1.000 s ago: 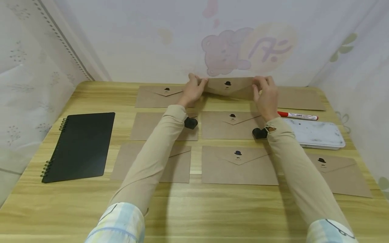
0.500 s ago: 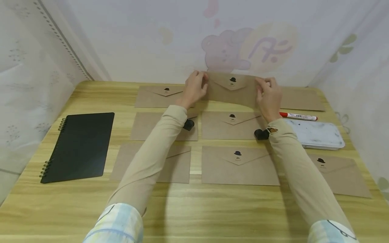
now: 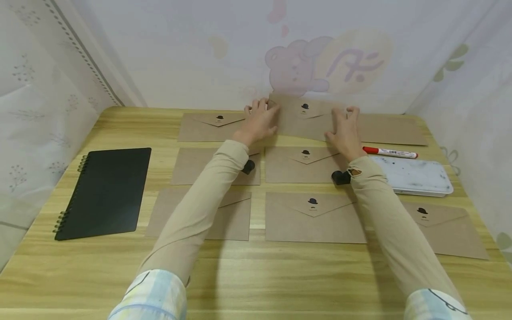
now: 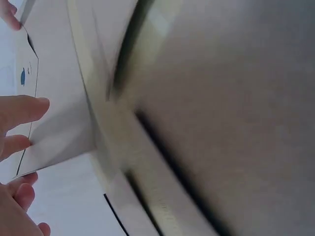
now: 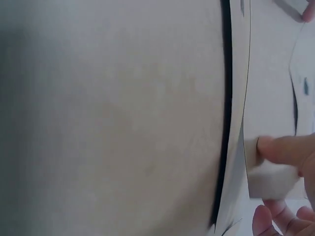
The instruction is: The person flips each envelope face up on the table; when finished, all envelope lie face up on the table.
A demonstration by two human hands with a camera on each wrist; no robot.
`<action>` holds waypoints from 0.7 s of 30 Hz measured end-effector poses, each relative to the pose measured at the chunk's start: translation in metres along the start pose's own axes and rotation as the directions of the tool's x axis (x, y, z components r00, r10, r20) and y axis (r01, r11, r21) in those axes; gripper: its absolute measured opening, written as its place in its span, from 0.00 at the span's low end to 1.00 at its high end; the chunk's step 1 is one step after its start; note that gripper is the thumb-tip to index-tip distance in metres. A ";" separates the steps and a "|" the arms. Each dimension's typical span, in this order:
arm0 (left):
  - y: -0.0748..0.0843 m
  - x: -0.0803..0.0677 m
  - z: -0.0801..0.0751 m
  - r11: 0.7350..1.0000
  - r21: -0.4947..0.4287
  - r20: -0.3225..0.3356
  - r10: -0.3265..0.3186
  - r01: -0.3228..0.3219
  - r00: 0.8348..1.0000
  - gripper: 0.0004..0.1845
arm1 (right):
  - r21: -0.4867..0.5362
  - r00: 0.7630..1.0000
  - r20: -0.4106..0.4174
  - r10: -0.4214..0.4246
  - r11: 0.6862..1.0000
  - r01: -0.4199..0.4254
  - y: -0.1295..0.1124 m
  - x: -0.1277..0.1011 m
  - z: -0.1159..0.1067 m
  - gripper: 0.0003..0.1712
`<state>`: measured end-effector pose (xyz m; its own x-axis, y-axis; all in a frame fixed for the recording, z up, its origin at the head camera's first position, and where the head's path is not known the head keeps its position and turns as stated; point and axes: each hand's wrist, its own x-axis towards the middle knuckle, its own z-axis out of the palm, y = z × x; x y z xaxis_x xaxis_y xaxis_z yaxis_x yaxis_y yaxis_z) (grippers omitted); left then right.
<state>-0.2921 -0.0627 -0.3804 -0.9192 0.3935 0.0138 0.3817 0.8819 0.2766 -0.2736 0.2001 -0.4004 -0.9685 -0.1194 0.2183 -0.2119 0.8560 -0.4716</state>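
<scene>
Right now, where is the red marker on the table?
In the head view the red marker lies on the right side of the table, just beyond the white tray and close to the right hand.

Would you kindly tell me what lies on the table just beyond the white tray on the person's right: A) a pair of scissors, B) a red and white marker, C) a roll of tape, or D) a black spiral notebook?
B: a red and white marker lies along the far edge of the white tray, while the black notebook sits on the left side.
</scene>
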 end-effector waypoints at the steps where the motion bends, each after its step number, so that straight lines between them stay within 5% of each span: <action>1: 0.000 0.000 0.001 1.000 0.012 0.013 -0.004 0.003 1.000 0.36 | 0.000 1.000 0.004 0.008 1.000 -0.008 0.000 0.000 0.000 0.35; 13: 0.000 -0.006 0.019 0.997 0.044 0.113 -0.063 0.058 0.992 0.29 | -0.098 0.990 0.140 -0.035 0.994 0.049 0.001 0.001 0.005 0.12; 18: -0.001 -0.006 0.019 0.997 0.046 0.149 -0.070 0.064 0.986 0.29 | -0.193 0.982 0.175 -0.069 0.976 0.103 0.001 0.000 0.007 0.13; 21: 0.000 -0.005 0.020 0.996 0.067 0.162 -0.066 0.056 0.985 0.29 | -0.231 0.978 0.210 -0.012 0.971 0.062 0.001 -0.002 0.004 0.16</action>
<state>-0.2858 -0.0592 -0.3992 -0.9147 0.3710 -0.1606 0.3352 0.9181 0.2117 -0.2727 0.1988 -0.4047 -0.9716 -0.2331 0.0400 -0.2356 0.9400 -0.2469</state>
